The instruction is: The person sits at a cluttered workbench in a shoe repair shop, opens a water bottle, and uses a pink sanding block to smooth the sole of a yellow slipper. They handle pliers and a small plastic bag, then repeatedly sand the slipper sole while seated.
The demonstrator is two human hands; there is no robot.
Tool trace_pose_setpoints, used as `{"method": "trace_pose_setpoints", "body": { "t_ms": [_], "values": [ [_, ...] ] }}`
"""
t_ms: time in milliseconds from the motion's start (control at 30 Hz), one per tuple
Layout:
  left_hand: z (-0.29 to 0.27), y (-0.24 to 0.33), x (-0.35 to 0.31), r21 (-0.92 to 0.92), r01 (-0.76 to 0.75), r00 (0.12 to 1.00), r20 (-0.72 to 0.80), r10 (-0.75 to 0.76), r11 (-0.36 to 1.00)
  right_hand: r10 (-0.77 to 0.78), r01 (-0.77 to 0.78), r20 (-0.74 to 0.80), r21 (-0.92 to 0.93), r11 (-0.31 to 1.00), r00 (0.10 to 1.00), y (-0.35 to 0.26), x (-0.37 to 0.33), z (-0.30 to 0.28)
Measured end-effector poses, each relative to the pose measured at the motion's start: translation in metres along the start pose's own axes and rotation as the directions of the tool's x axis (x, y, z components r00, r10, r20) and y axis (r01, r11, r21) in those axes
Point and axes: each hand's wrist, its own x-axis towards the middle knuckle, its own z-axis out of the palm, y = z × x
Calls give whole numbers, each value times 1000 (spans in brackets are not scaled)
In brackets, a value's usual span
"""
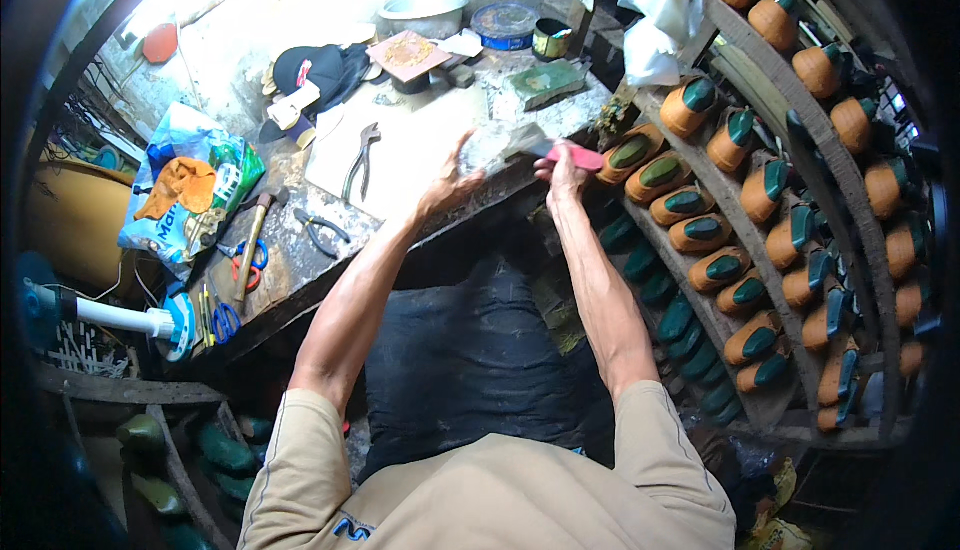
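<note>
My right hand is closed round a scraper-like tool with a pinkish-red handle and a flat grey head. The head points left, over the front edge of the workbench. Facing it is my left hand, fingers apart, at the bench's edge. Between the two lies a pale, washed-out patch that I cannot make out. Left of my left hand, a pair of pincers rests on a light board. Beyond the tool sits a green block.
To the right, curved wooden racks hold several tan shoes on green lasts. On the bench's left are a hammer, pliers, scissors and a blue plastic bag. A metal basin stands behind.
</note>
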Motion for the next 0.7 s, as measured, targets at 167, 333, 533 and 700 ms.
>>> {"method": "trace_pose_setpoints", "body": {
  "t_ms": [167, 333, 533, 700],
  "values": [
    [-34, 13, -22, -111, 390, 917, -45, -397, 914, -134, 132, -134, -19, 991, 982, -4, 8, 11],
    [-28, -3, -36, -228, 320, 884, -275, -377, 919, -503, 566, 300, -621, 542, 811, -39, 12, 28],
    [-12, -38, -52, -162, 351, 836, -389, -386, 922, 6, 945, 969, -238, -226, 246, -66, -38, 18],
    [-9, -42, -57, -327, 319, 833, -350, -428, 890, 84, 883, 934, -295, -366, 346, -63, -57, 11]
  ]
}}
